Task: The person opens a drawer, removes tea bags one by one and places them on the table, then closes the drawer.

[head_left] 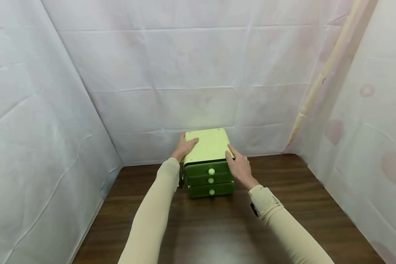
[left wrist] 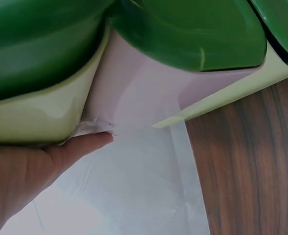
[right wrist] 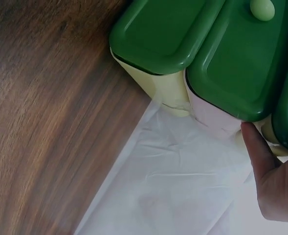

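Note:
A small drawer cabinet [head_left: 208,145] with a pale yellow-green top stands at the back of the table against the sheeted wall. Its drawers have dark green fronts with round light knobs [head_left: 211,171], in three stacked tiers; the middle tier's side [left wrist: 139,93] is pinkish. My left hand [head_left: 184,146] grips the top tier at its left side, the thumb over the top and a finger along the lower edge. At the right side, my right hand [head_left: 240,167] holds the same tier, one finger near the seam with the middle tier. In the left wrist view the top tier sits angled to the middle one.
The dark wood table [head_left: 214,234] stretches in front of the cabinet. White sheeting [head_left: 184,66] hangs behind and on both sides, close to the cabinet's back. A pale pole [head_left: 316,91] runs up the back right corner.

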The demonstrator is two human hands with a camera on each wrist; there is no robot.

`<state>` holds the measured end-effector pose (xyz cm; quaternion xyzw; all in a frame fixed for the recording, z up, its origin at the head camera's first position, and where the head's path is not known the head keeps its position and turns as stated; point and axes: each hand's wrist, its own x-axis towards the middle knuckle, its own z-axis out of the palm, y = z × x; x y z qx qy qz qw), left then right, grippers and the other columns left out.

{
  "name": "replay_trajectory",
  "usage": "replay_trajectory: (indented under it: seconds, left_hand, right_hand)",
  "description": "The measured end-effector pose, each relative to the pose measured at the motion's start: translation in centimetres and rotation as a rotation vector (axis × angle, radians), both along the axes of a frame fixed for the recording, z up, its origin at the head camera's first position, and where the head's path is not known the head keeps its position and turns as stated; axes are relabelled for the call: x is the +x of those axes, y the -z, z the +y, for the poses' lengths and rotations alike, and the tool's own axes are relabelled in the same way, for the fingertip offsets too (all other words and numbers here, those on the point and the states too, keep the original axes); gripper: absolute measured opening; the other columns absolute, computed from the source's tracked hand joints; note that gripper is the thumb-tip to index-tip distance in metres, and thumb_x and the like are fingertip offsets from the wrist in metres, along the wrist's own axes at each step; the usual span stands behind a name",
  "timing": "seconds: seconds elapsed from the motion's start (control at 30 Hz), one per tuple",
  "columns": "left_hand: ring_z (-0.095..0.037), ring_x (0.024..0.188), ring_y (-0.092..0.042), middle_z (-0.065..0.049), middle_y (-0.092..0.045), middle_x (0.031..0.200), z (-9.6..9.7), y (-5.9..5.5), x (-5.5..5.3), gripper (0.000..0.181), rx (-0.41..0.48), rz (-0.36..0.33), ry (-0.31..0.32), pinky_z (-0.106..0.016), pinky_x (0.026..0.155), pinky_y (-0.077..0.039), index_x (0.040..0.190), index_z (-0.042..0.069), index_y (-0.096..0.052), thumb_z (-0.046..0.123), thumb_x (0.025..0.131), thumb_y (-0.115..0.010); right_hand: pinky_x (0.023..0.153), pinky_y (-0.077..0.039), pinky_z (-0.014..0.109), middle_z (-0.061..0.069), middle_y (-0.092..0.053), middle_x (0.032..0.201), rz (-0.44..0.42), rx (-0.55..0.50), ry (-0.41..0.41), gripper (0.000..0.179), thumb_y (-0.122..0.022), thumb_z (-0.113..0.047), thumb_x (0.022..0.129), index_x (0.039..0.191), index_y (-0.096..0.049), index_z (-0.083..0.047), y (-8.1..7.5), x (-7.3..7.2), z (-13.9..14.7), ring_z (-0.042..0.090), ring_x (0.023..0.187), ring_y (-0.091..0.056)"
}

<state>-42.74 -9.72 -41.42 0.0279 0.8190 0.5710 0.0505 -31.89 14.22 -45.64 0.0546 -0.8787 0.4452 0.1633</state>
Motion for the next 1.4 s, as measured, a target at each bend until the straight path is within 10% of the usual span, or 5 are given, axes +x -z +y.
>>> replay_trajectory:
  seconds: [0.2,0.43,0.83,1.13,1.4]
  left_hand:
    - [-0.033,0.133,-0.034,-0.01,-0.022,0.155,-1.4,-0.7,-0.3,0.085,0.064,-0.011,0.057,-0.051,0.104,-0.033,0.158,0.023,-0.006,0.047,0.095,-0.059]
    - [-0.031,0.144,-0.016,-0.012,-0.012,0.16,-2.0,-1.5,2.0,0.089,0.054,-0.016,-0.043,-0.05,0.112,-0.02,0.158,0.016,-0.004,0.053,0.095,-0.054]
    - [-0.029,0.146,-0.01,-0.011,-0.016,0.16,0.0,-1.4,8.2,0.055,-0.049,0.284,0.108,-0.052,0.112,-0.018,0.15,0.02,-0.041,0.037,0.099,-0.056]
    - [-0.034,0.145,-0.009,-0.016,-0.003,0.161,1.1,-0.7,10.5,0.043,-0.211,0.376,0.075,-0.056,0.108,-0.026,0.141,0.024,-0.053,0.039,0.101,-0.051]
    - [-0.031,0.145,-0.014,-0.01,-0.005,0.162,2.1,-0.2,11.2,0.04,-0.127,0.37,0.028,-0.056,0.106,-0.029,0.14,0.024,-0.055,0.033,0.102,-0.048]
  right_hand:
    - [0.088,-0.042,0.055,0.011,-0.044,0.148,-0.004,0.054,-0.092,0.066,-0.029,-0.06,0.101,0.155,-0.028,-0.023,-1.6,-0.7,0.0,0.043,0.094,-0.059]
    - [0.109,-0.021,0.056,0.004,-0.016,0.16,0.01,0.082,-0.173,0.066,-0.028,-0.055,0.103,0.157,-0.017,-0.019,-2.5,0.5,0.1,0.03,0.145,-0.017]
    - [0.094,-0.038,0.061,0.025,-0.042,0.142,0.429,0.472,-0.029,0.054,-0.062,-0.037,0.096,0.141,-0.05,-0.01,-2.8,2.2,0.1,0.045,0.127,-0.04]
    - [0.076,-0.045,0.049,0.017,-0.062,0.105,0.751,0.652,-0.018,0.025,-0.074,-0.026,0.087,0.101,-0.069,-0.007,-2.3,3.0,-1.3,0.037,0.094,-0.055]
    - [0.034,-0.019,0.027,-0.004,-0.024,0.043,0.566,0.76,0.046,0.054,-0.071,-0.046,0.087,0.055,-0.039,-0.016,-2.0,4.3,-3.2,0.011,0.032,-0.025]
